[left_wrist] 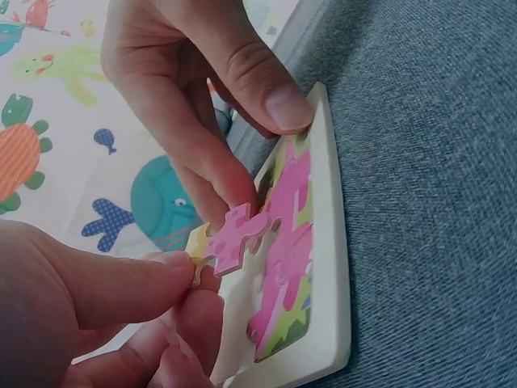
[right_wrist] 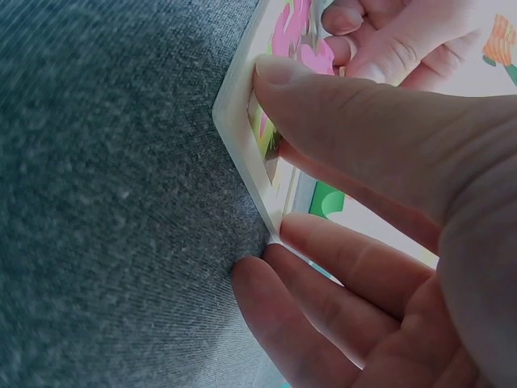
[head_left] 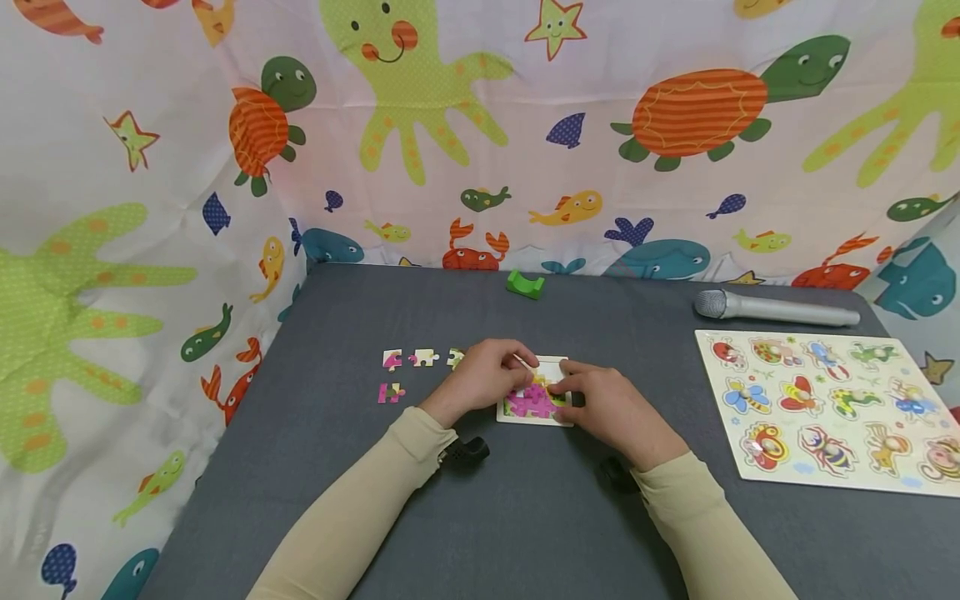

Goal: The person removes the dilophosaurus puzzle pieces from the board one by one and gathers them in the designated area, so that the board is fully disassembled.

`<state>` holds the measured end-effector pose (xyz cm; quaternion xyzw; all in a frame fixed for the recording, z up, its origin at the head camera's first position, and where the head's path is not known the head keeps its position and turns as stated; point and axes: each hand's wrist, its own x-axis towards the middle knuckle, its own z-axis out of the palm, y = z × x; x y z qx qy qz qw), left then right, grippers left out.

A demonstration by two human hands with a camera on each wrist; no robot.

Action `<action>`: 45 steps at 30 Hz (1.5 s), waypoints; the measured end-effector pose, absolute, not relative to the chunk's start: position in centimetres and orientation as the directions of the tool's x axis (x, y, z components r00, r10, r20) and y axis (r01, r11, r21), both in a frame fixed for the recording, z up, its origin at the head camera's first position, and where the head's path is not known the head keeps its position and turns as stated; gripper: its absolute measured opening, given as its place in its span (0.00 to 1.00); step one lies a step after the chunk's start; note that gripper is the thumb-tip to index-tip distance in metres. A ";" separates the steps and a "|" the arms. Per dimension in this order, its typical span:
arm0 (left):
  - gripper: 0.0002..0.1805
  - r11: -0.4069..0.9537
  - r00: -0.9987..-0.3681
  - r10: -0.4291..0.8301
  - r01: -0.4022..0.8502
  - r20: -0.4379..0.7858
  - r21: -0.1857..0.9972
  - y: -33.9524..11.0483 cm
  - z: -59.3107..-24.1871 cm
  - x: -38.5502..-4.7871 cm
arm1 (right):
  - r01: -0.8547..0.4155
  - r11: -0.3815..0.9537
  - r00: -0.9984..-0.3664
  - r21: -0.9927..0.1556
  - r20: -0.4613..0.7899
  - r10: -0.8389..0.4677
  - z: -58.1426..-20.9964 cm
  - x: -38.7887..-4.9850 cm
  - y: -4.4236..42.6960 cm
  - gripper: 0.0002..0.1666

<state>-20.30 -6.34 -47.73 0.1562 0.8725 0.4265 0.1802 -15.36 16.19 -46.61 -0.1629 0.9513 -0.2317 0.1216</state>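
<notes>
Toward the left of the table (head_left: 315, 350), loose puzzle pieces (head_left: 423, 357) are lying near the left hand (head_left: 491, 379), which is pinching a pink-and-yellow piece (left_wrist: 233, 240) over the part-filled tray (left_wrist: 333, 267); the right hand (head_left: 611, 404) is gripping the tray's right side; farther right, a microphone (head_left: 780, 308) is lying beyond a picture board (head_left: 825, 412).

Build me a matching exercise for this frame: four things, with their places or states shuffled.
1. pink-and-yellow piece
2. microphone
3. green block
4. puzzle tray

A. just beyond the picture board
B. touched at its rim by the right hand
C. pinched by the left hand
D. straight beyond the tray, apart from both hands

Pairs: 1-C, 2-A, 3-D, 4-B
</notes>
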 end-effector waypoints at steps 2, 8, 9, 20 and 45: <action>0.08 0.582 -0.887 0.423 0.109 -0.186 0.806 -6.5 -47.6 -20.3 | -0.256 0.841 -0.918 -0.476 -0.154 -0.367 -46.5 -15.4 16.1 0.20; 0.08 0.572 -0.885 0.432 0.118 -0.176 0.812 -7.2 -46.9 -20.2 | -0.266 0.842 -0.917 -0.469 -0.148 -0.372 -46.3 -15.4 15.8 0.20; 0.08 0.574 -0.887 0.429 0.121 -0.172 0.810 -7.4 -46.8 -20.1 | -0.265 0.841 -0.916 -0.472 -0.149 -0.373 -46.2 -15.4 15.8 0.20; 0.08 0.641 -0.925 0.348 0.116 -0.152 0.759 -12.9 -46.1 -18.7 | -0.257 0.847 -0.918 -0.465 -0.157 -0.364 -46.4 -15.1 16.0 0.22; 0.09 0.748 -0.950 0.198 -0.013 -0.242 0.663 -20.7 -46.7 -18.4 | -0.272 0.842 -0.919 -0.465 -0.133 -0.371 -46.5 -14.9 16.1 0.22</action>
